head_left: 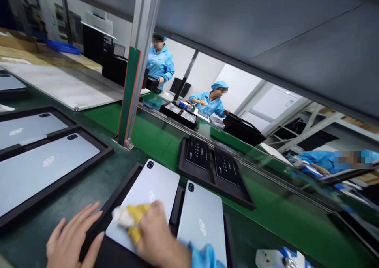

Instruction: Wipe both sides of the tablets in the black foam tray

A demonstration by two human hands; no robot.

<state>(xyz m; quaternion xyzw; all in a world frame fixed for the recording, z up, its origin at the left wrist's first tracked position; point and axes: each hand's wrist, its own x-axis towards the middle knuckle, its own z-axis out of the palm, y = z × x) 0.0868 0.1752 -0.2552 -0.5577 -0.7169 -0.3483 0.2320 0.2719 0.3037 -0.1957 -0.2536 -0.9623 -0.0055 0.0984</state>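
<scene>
My right hand (152,228), with yellow coverings on its fingers, presses a bunched white cloth (123,217) onto the lower left of a silver tablet (160,183). The tablet lies back up in a black tray, its camera at the upper corner. Beside it, in the same tray (130,181), rests a second silver tablet (204,208), partly covered by my right forearm. My left hand (72,236) is open, fingers spread, at the tray's left edge and holding nothing.
More tablets (56,163) in black trays lie on the left. Past my tray, a black tray (217,187) holds two dark printed pieces. A blue-and-white object (281,258) sits lower right. A metal post (133,70) stands ahead, a grey shelf (251,34) overhead. Co-workers in blue (209,102) are across the line.
</scene>
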